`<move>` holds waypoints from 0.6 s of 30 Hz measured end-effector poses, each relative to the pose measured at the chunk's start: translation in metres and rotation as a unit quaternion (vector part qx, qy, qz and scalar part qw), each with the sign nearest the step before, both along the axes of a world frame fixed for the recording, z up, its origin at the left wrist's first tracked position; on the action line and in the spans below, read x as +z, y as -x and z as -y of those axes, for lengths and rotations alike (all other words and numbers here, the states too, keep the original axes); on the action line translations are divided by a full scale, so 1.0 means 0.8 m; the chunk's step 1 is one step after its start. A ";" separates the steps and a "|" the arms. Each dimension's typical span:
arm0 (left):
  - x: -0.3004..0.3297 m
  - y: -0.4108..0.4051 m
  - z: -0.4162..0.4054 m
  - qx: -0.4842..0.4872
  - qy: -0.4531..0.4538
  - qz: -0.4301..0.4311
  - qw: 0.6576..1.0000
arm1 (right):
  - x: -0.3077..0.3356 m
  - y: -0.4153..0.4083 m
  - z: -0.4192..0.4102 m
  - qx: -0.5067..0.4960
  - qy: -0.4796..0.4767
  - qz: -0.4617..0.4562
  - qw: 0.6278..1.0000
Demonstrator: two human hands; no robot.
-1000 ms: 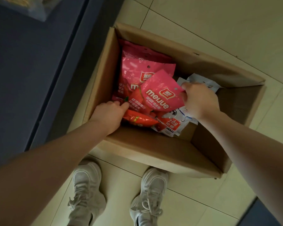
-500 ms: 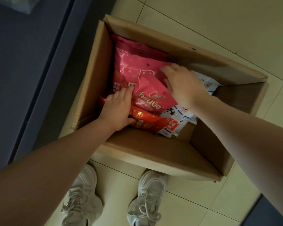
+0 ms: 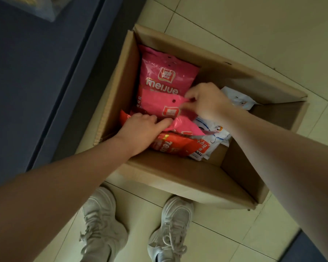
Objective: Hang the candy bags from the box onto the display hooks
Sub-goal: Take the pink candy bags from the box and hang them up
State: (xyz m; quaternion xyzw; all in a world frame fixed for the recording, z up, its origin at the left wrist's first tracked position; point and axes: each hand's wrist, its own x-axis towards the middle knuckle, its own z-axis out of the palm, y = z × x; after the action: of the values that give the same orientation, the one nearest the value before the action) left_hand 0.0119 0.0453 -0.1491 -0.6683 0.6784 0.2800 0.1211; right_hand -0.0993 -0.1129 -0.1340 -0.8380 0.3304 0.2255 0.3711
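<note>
Bent over the cardboard box (image 3: 178,173), a person's right hand (image 3: 204,103) pinches a pink candy bag (image 3: 159,104) by its top edge, apparently to lift it, while the left hand (image 3: 142,127), fingers curled, presses neighbouring bags down.

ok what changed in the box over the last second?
The right hand moved from the white bags leftward to the small pink bag and now pinches its top edge. The left hand slid further in and grips that bag's lower part. The box, large pink bag and red bag stayed put.
</note>
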 end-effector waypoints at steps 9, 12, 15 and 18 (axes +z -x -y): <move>0.168 -0.038 -0.040 -0.008 0.154 0.026 0.988 | 0.121 -0.005 -0.003 -0.018 -0.081 0.004 0.997; 0.247 -0.045 -0.048 0.020 0.135 0.024 0.990 | 0.202 -0.017 -0.001 0.059 -0.020 0.005 0.998; 0.331 -0.051 -0.071 0.062 0.010 0.027 0.998 | 0.292 -0.033 -0.013 0.069 0.033 0.010 0.997; 0.402 -0.064 -0.116 0.128 -0.038 0.015 0.991 | 0.381 -0.049 -0.037 0.136 0.046 0.001 0.990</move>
State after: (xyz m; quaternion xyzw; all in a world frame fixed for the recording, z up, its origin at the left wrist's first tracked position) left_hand 0.0629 0.1380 0.1729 -0.7485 0.5746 0.3086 0.1194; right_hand -0.0604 -0.0836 0.1705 -0.8918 0.2231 0.2572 0.2981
